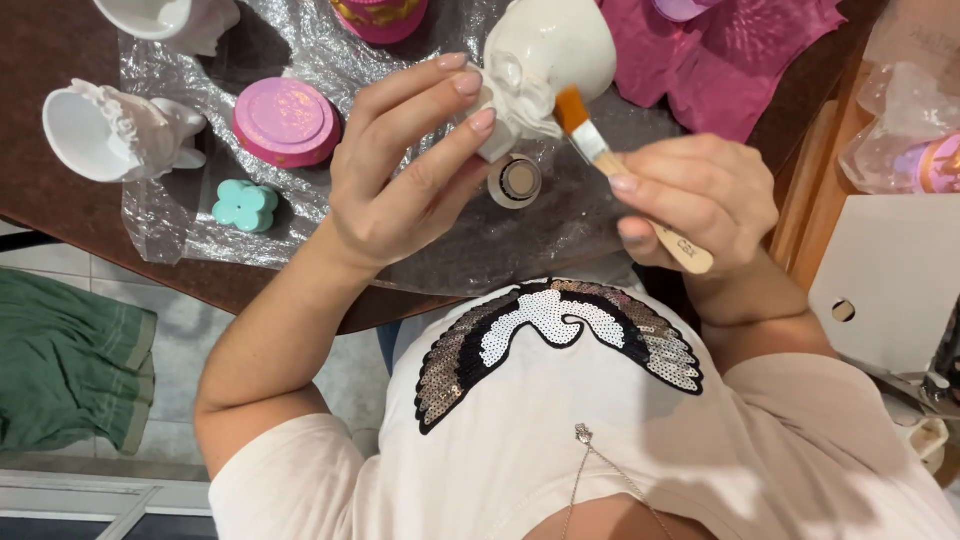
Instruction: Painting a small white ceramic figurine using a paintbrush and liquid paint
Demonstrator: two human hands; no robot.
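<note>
Nearest to the camera is the person's white shirt (560,440) with a sequin wing pattern in black, silver and brown, and a thin chain hangs below it. Just above the shirt, the right hand (695,200) is closed around the wooden handle of a small flat brush (600,150); the thumb and the first fingers pinch the handle, and the orange bristles touch the side of a white ceramic figure (545,60). The left hand (410,170) holds this figure from the other side. Its fingers are half open and stretched, and only the fingertips (470,85) press on the figure's lower part. The figure is raised a little over the table, tilted, between both hands. I cannot tell exactly what it represents, but it has a rounded top.

Under the figure, a small round jar (516,181) stands on a sheet of clear plastic (300,230) that covers the dark brown table (60,215). More to the left on the plastic lie a turquoise flower-shaped piece (245,205) and a pink round lid (286,121). Further away, a white ceramic cup (115,130) lies on its side, and another white piece (170,20) is at the top edge. A pink cloth (720,60) lies at the far right. On the floor to the left is a green cloth (70,365).
</note>
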